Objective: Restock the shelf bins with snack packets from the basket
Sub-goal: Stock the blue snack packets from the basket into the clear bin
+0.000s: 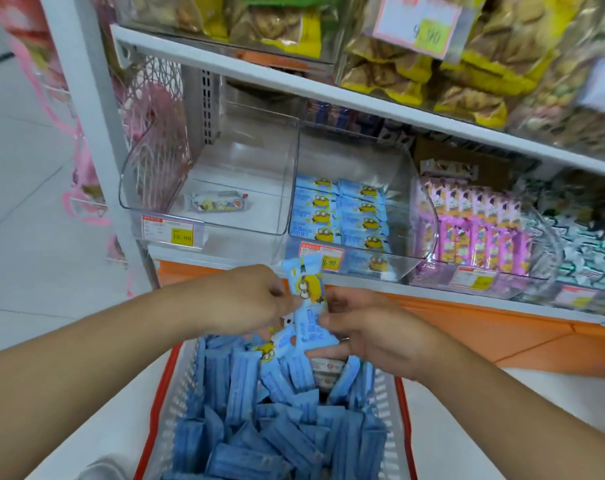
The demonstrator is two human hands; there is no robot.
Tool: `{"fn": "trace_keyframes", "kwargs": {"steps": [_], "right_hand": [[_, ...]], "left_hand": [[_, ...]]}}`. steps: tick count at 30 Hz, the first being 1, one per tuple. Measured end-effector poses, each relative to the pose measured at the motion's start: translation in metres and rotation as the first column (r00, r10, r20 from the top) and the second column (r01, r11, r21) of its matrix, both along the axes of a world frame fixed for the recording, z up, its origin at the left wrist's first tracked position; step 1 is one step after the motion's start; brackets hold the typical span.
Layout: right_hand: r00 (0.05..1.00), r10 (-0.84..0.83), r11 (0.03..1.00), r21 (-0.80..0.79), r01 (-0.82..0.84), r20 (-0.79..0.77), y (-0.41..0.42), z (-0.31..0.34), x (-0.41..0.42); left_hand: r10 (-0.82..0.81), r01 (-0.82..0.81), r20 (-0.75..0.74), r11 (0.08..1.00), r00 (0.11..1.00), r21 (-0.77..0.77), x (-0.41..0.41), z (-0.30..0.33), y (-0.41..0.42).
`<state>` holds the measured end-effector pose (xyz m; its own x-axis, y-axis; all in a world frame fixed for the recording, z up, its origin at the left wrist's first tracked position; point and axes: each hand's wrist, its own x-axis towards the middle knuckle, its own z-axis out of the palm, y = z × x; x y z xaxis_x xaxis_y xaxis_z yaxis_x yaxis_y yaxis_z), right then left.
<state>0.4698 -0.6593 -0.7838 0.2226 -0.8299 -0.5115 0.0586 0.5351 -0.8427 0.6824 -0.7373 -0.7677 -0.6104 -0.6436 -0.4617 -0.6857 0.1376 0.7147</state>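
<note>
While both hands work just above the basket (162,386), the left hand (238,299) and right hand (370,334) together pinch a small bunch of blue snack packets (306,299), fingers curled around them from either side, one packet standing upright at the top of the bunch. Restocking looks only partly done: the middle bin (403,263), at 12 o'clock from the hands, already has neat rows of the same blue packets along its front, with room showing behind them. At 11 o'clock the clear left bin (276,174) holds just one lone packet (218,201). Plenty remains, since the basket at 6 o'clock is heaped with blue packets. How many packets the fingers hold cannot be told, as they overlap. At 2 o'clock the pink packets (477,233) and the goods beyond are smeared with blur, price labels are unreadable, and the basket's near end is cut off
</note>
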Motion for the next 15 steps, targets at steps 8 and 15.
{"fn": "trace_keyframes", "kwargs": {"steps": [8,15], "right_hand": [[0.973,-0.193,0.965,-0.204,0.164,-0.13,-0.008,0.031,0.005],[0.869,-0.485,0.854,-0.268,0.446,-0.098,-0.025,0.047,-0.029]], "left_hand": [[0.158,-0.234,-0.361,0.956,0.919,-0.178,-0.027,0.015,-0.007],[0.048,-0.125,-0.184,0.893,0.982,-0.432,-0.038,0.021,-0.017]]}}
